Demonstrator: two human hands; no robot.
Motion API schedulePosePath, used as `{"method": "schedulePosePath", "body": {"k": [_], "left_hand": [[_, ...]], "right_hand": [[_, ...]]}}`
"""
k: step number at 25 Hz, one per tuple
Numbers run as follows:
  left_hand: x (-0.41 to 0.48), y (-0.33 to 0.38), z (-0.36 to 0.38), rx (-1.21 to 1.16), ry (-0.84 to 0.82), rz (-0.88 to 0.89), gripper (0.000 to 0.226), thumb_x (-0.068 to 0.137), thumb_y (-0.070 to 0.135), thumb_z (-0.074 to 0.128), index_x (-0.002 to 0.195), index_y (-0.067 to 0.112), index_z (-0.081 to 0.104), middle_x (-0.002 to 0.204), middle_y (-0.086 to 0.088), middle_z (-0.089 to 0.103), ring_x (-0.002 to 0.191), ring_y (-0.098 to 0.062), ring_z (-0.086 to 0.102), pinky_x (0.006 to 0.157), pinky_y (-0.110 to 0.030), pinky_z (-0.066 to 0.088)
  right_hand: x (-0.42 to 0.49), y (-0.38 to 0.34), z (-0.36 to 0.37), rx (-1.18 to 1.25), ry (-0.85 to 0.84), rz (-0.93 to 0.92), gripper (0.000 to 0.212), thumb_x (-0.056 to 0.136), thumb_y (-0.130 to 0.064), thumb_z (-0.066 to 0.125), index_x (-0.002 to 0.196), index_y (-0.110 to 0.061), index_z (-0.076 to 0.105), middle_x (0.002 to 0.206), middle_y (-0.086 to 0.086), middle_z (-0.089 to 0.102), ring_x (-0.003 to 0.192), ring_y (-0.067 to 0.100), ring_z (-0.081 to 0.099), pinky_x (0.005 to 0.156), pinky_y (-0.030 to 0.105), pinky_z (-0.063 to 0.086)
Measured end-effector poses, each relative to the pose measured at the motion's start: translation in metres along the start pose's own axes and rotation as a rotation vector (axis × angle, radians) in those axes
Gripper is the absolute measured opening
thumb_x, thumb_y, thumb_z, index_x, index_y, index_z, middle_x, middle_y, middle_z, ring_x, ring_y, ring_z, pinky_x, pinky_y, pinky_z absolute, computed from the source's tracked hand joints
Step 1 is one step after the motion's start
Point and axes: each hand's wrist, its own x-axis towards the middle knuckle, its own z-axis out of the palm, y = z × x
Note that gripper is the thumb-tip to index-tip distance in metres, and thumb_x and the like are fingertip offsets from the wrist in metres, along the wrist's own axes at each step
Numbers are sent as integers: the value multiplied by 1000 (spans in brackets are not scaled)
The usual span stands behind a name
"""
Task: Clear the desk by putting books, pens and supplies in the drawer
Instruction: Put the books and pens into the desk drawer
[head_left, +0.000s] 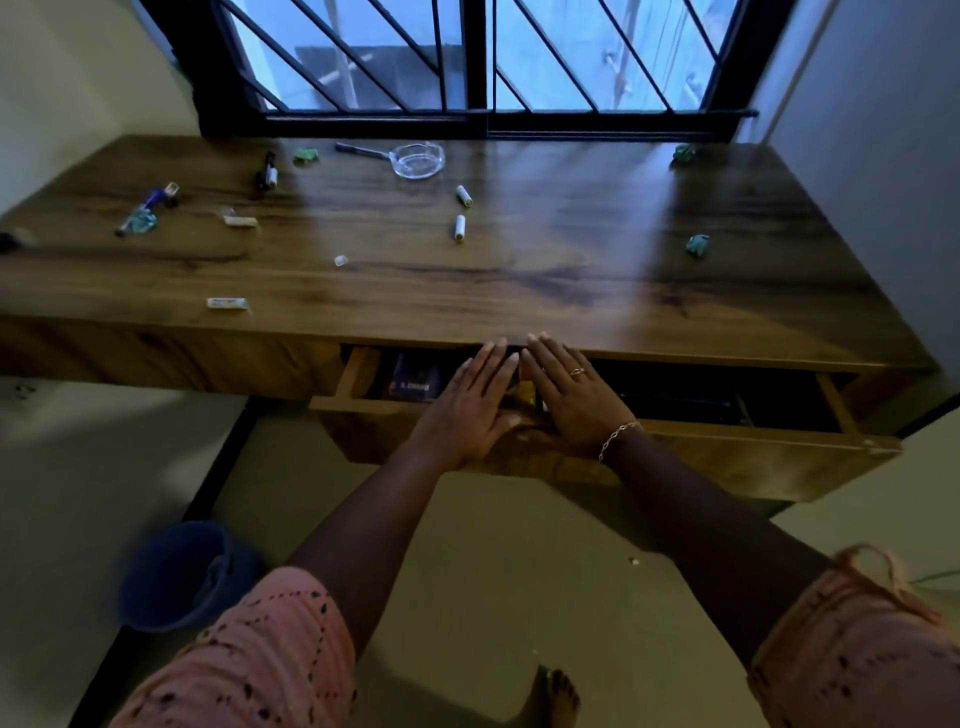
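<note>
Neither grip holds anything. The left grip (467, 405) and the right grip (571, 400) lie side by side, palms down and fingers straight, over the middle of the open drawer (753, 457). The fingertips reach to the front edge of the tabletop (545, 270). They seem to rest on something yellowish in the drawer, but it is mostly hidden. A dark purple book (413, 382) lies in the drawer, just left of the left grip.

What is left to clear lies forward of both grips, on the tabletop, mostly to the left. A small white block (227, 303) sits near the front edge, left of the drawer. It lies crosswise and is plainly nearer the left grip. Two white cylinders (460, 227) sit almost straight ahead, pointing roughly away from the person, within reach of either grip. Farther back and left lie a dark marker (267, 171) and a cluster of pens (148, 208). A glass dish (418, 160) stands near the window with a pen (361, 150) beside it. One green crumpled scrap (697, 244) lies far right, nearer the right grip.

The next reach probably goes forward and left, so the left grip is better placed.
</note>
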Motion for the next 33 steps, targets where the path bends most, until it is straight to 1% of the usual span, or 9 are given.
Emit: {"method": "schedulePosePath", "body": {"k": [5, 9, 14, 19, 23, 25, 27, 29, 33], "left_hand": [[44, -8, -11, -18, -62, -71, 82, 93, 51, 39, 149, 11, -6, 158, -11, -11, 146, -23, -12, 118, -39, -4], [61, -13, -16, 114, -127, -14, 89, 88, 47, 53, 149, 12, 0, 159, -7, -3, 146, -22, -3, 119, -40, 5], [77, 2, -20, 155, -53, -131, 63, 92, 26, 51, 145, 10, 20, 153, -11, 21, 139, -26, 24, 109, -43, 25], [89, 4, -3, 286, 130, -141, 38, 78, 28, 62, 113, 16, 56, 107, -3, 63, 92, -19, 61, 75, -34, 49], [88, 9, 8, 196, 97, -188, 34, 78, 24, 32, 109, 13, 42, 106, -5, 66, 92, -21, 62, 77, -33, 51], [89, 9, 6, 185, 74, -238, 42, 82, 23, 32, 120, 9, 40, 125, -13, 59, 112, -28, 58, 91, -40, 48], [89, 5, -6, 135, -60, -251, 57, 90, 23, 41, 142, 5, 24, 152, -18, 25, 141, -32, 25, 113, -47, 23], [88, -3, -20, 44, -233, -222, 77, 92, 28, 49, 149, 6, 1, 158, -11, -7, 146, -26, -5, 118, -45, 1], [83, -29, -48, -146, -288, -278, 90, 90, 42, 53, 149, 10, -6, 158, -9, -10, 146, -23, -9, 119, -40, 0]], "right_hand": [[31, 22, 5, 54, -28, 93, 104, 73, -74, 43, 146, -5, 17, 154, 19, 15, 143, 35, 16, 116, 45, 8], [50, 33, 8, 88, 4, 63, 100, 69, -64, 62, 144, -8, 27, 152, 21, 22, 141, 35, 20, 116, 44, 15], [70, 37, 9, 99, 27, 69, 87, 55, -54, 78, 119, 1, 54, 127, 27, 52, 125, 43, 46, 104, 53, 36], [79, 34, 16, 16, 119, 85, 71, 53, -37, 86, 109, 1, 63, 116, 26, 62, 109, 40, 60, 89, 51, 48], [81, 36, 18, 9, 136, 96, 70, 68, -43, 75, 121, -1, 57, 128, 24, 55, 120, 36, 54, 98, 48, 43], [81, 36, 10, 66, 55, 77, 74, 82, -46, 60, 137, -1, 39, 145, 24, 35, 136, 36, 34, 111, 47, 27], [85, 41, 3, 100, -55, 49, 79, 90, -48, 47, 147, -5, 13, 155, 19, 7, 145, 32, 7, 117, 43, 7], [94, 50, -9, 110, -205, 15, 88, 87, -51, 49, 148, -9, 0, 157, 13, -6, 145, 26, -5, 117, 40, 0], [119, 54, -37, 319, -334, 13, 68, 93, -43, 44, 148, -17, 12, 157, 8, 1, 145, 27, -2, 116, 42, 7]]}}
